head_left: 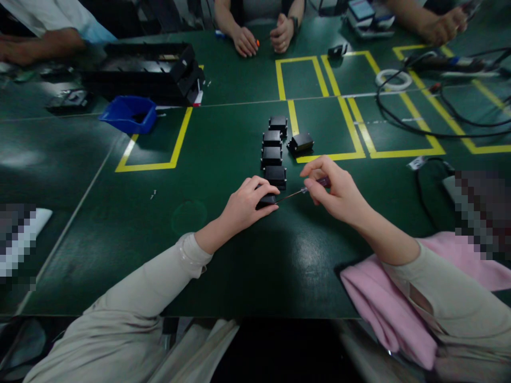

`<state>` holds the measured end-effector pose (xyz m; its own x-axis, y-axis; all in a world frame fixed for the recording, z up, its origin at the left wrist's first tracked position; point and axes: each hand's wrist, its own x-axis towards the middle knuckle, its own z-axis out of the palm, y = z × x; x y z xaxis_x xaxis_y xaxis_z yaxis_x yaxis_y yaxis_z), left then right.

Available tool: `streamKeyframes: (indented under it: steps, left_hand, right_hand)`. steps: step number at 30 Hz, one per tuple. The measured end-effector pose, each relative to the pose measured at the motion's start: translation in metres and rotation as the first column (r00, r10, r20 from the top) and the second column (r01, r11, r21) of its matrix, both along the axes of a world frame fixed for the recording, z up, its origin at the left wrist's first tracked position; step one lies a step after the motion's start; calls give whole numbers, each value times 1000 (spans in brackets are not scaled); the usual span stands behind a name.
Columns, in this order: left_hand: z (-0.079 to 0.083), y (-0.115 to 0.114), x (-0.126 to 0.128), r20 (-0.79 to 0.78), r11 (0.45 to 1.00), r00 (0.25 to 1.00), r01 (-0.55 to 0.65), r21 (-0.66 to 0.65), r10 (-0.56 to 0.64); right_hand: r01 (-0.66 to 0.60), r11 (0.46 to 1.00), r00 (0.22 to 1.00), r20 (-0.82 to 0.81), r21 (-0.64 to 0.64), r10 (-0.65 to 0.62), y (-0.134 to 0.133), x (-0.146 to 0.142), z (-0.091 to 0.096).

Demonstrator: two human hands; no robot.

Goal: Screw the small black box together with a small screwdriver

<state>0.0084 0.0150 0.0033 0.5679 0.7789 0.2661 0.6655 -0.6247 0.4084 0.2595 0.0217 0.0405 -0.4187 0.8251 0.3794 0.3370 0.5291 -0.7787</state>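
Note:
My left hand (252,205) grips a small black box (266,200) against the green table. Between the fingers of my right hand (333,186) is a screwdriver (319,184) with a clear purplish handle. Its thin shaft slants down to the left, and the tip meets the right side of the held box. Beyond my left hand stands a column of several like black boxes (275,175). One more black box (302,143) sits at an angle to the right of the column. Silvery screws appear at the sides of some boxes.
Yellow tape (327,158) marks areas on the table. A blue bin (131,114) and stacked black trays (139,72) stand at the far left. Black cables (431,133) and a white ring (393,80) lie right. Pink cloth (383,298) lies under my right arm. Co-workers' hands (245,41) rest opposite.

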Motion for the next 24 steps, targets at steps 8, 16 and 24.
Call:
streamKeyframes:
  steps: [8, 16, 24]
  left_hand:
    - [-1, 0, -1, 7, 1000, 1000, 8, 6, -8]
    - [-1, 0, 0, 2, 1000, 1000, 5, 6, -5]
    - [-1, 0, 0, 12, 1000, 1000, 4, 5, -4]
  right_hand:
    - [16, 1000, 1000, 0, -11, -16, 1, 0, -1]
    - [3, 998, 1000, -5, -63, -3, 1, 0, 0]
    - [-2, 1000, 1000, -16, -18, 2, 2, 1, 0]
